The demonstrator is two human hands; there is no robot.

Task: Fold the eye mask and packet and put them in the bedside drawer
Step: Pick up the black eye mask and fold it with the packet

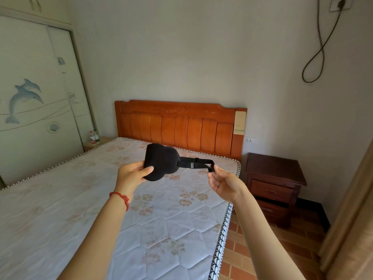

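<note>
Soft daylight, sharp (edges warped)

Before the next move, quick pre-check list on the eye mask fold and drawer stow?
1. Eye mask body held in left hand: ok.
2. Strap pinched by right hand, pulled straight: ok.
3. Mask folded: looks doubled over, cannot tell for sure.
4. Packet located: not ok, none in view.
5. Bedside table within sight on the right: ok.
6. Upper drawer open to receive: not ok, looks closed.
</note>
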